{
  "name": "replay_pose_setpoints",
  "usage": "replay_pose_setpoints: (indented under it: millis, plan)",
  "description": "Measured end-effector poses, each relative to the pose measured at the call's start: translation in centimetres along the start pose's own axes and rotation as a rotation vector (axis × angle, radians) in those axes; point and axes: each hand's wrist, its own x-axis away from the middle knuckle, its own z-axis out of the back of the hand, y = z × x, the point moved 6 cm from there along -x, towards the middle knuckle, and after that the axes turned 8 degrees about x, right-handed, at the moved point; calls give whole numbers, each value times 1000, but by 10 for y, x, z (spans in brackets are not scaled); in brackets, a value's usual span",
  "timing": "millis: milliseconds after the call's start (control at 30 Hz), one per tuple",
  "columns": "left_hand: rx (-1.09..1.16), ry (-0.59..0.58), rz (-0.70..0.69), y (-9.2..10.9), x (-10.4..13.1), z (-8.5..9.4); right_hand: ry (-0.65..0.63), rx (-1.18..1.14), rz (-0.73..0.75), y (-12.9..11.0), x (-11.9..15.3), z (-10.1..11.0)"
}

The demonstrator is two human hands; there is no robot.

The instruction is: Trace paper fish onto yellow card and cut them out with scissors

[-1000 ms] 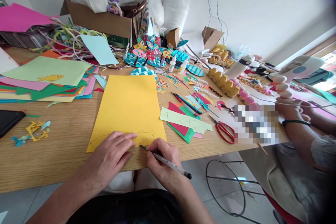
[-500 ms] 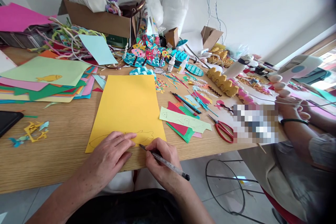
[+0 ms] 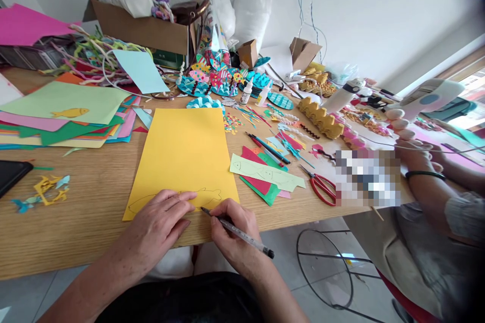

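Note:
A yellow sheet of paper [image 3: 185, 151] lies at the front of the table, with fish outlines drawn in dark ink along its near edge. My left hand [image 3: 164, 217] rests flat on the sheet's lower part, fingers stretched out and covering some of the drawing. In my right hand [image 3: 235, 227] is a clear-barrelled pen [image 3: 246, 238] with a black end, and its tip touches the paper just right of my left fingertips. To the right, a pale green strip [image 3: 267, 172] with fish drawings lies over red and green paper pieces.
Red-handled scissors [image 3: 323, 189] lie right of the paper scraps. Coloured sheets [image 3: 64, 106] with a yellow fish cutout are stacked at the left. Glue bottles [image 3: 247, 92] and an egg carton [image 3: 320, 118] stand farther back. Another person's hand [image 3: 417, 154] is at the far right.

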Motion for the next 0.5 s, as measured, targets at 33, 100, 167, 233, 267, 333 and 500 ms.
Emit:
replay_pose_setpoints:
  millis: [33,100,167,233,267,333,500]
  plan:
    - [1,-2,5,0,0,0,4,1,6,0,0,0]
    - [5,-5,14,0,0,0,17,4,24,-2,-1,1]
    - [6,-1,14,0,0,0,24,6,40,-3,-1,3]
    - [4,3,16,0,0,0,21,10,40,-3,-1,3]
    - [4,3,16,0,0,0,21,12,35,-3,-1,4]
    - [5,2,27,-1,1,0,21,6,19,-1,-1,4]
    - [1,-2,24,-2,1,-1,12,-5,-4,0,-1,3]
